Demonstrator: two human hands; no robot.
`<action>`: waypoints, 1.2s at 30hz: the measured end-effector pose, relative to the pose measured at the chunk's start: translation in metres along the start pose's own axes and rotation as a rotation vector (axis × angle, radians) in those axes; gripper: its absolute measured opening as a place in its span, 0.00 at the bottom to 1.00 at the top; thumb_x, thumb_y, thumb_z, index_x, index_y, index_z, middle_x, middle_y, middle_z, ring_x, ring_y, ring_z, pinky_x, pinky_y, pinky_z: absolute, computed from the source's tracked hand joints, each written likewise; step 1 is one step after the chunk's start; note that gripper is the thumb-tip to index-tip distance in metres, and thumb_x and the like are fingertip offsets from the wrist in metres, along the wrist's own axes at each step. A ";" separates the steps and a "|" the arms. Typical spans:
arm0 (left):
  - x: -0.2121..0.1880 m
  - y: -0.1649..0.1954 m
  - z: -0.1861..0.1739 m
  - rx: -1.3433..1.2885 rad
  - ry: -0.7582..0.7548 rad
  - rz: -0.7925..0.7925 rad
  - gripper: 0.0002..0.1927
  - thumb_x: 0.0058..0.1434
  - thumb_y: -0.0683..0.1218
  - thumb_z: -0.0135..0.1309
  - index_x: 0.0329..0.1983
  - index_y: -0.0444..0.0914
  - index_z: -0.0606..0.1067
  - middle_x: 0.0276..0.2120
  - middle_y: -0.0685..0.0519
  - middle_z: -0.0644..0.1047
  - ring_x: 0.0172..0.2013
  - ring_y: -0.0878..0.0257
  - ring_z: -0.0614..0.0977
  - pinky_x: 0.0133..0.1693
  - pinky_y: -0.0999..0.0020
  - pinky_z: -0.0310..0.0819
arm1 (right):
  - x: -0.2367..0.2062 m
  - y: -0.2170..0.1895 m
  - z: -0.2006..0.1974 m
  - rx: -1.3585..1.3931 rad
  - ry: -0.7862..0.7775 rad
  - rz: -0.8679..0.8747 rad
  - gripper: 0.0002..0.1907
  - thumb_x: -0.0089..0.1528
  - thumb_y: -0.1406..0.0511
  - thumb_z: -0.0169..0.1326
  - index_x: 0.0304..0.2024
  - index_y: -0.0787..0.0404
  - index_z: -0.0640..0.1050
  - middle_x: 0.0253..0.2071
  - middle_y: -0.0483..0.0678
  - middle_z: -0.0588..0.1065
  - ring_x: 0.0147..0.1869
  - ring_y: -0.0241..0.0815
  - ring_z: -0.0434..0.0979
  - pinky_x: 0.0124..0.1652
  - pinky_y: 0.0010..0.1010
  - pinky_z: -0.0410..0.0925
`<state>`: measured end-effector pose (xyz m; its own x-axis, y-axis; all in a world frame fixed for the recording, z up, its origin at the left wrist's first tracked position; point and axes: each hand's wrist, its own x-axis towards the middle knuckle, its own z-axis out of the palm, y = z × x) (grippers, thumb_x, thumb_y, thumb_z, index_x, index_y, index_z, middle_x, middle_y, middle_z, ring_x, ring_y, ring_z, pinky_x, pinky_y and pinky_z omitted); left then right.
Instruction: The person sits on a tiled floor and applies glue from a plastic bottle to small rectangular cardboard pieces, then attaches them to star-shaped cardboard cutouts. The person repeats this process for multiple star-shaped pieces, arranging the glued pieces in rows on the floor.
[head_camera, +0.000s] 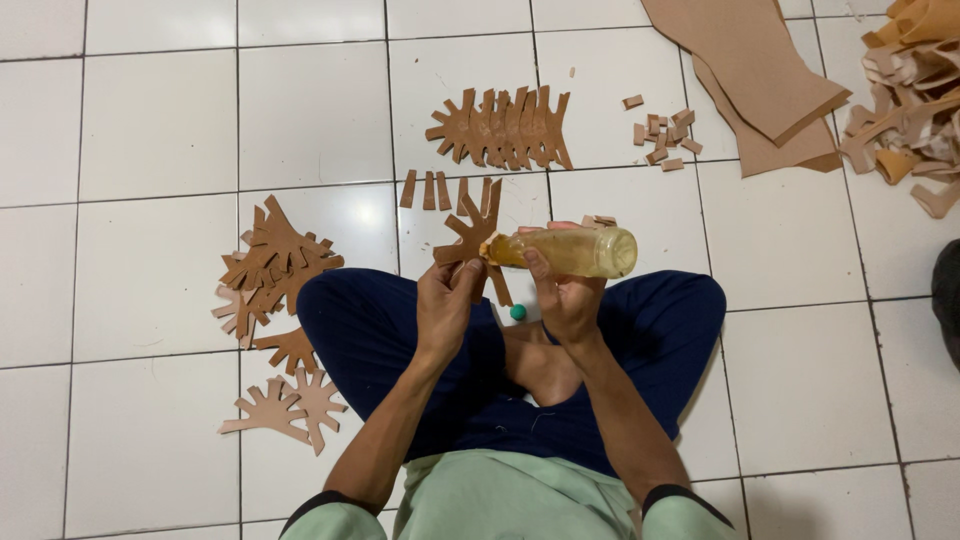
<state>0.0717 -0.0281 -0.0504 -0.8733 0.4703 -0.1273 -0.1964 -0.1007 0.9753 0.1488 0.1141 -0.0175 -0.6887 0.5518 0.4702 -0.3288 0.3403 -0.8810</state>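
Note:
I sit cross-legged on a white tiled floor. My left hand (447, 300) pinches a brown branch-shaped cut-out (472, 238) and holds it upright over my knees. My right hand (565, 292) grips a clear plastic bottle of yellowish liquid (582, 251), tipped sideways so that its nozzle touches the cut-out. A small green cap (518, 312) lies on the floor between my legs, just below the two hands.
A row of finished brown cut-outs (503, 130) lies ahead, with short strips (428, 190) below it. More cut-outs are piled at left (272, 262) and near my left knee (290, 405). Small brown blocks (662, 135), large cardboard sheets (750, 70) and scrap strips (915, 100) lie at right.

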 end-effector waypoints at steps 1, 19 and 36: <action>0.000 -0.002 0.000 -0.005 0.016 -0.015 0.11 0.70 0.44 0.51 0.44 0.30 0.79 0.23 0.58 0.74 0.22 0.74 0.68 0.25 0.77 0.63 | -0.002 0.000 -0.001 -0.037 -0.016 -0.002 0.21 0.70 0.65 0.57 0.58 0.71 0.65 0.47 0.60 0.80 0.54 0.48 0.84 0.53 0.32 0.79; 0.081 -0.025 -0.033 -0.216 0.265 0.033 0.08 0.70 0.42 0.50 0.49 0.33 0.70 0.30 0.58 0.72 0.28 0.73 0.72 0.28 0.75 0.67 | -0.001 0.101 -0.053 0.093 0.125 0.539 0.24 0.66 0.58 0.56 0.55 0.71 0.70 0.49 0.58 0.78 0.51 0.50 0.83 0.41 0.42 0.79; 0.305 -0.048 -0.011 0.258 0.447 -0.160 0.19 0.58 0.44 0.59 0.51 0.30 0.74 0.40 0.42 0.82 0.34 0.59 0.85 0.34 0.68 0.81 | -0.010 0.197 -0.132 0.672 0.390 0.768 0.27 0.70 0.49 0.47 0.57 0.65 0.70 0.55 0.59 0.74 0.61 0.53 0.76 0.53 0.46 0.73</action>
<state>-0.1901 0.1109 -0.1378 -0.9572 0.0376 -0.2870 -0.2755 0.1865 0.9430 0.1768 0.2764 -0.1893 -0.6479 0.6830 -0.3374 -0.2657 -0.6177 -0.7402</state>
